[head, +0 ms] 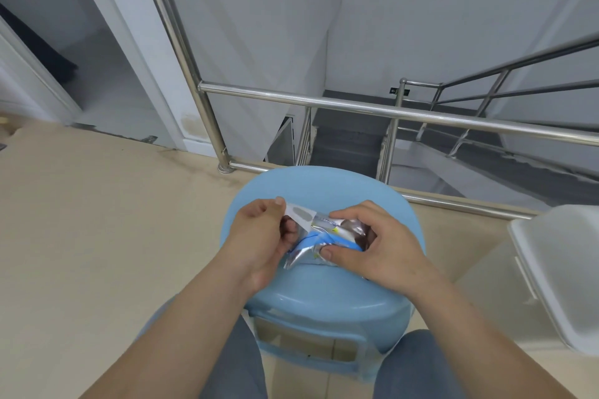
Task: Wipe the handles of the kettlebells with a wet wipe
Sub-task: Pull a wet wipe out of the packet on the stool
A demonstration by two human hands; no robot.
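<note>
While both hands work above the blue stool (pixel 324 298), the right hand (pixel 372 244) has its fingers closed around a crumpled foil wet wipe packet (pixel 321 236), thumb pressed on its near edge. Left of the packet, the left hand (pixel 259 236) pinches the packet's peeled white flap (pixel 299 213) between thumb and fingers. Behind the stool runs a steel railing (pixel 356 107); a white bin (pixel 560 272) stands to its right.
</note>
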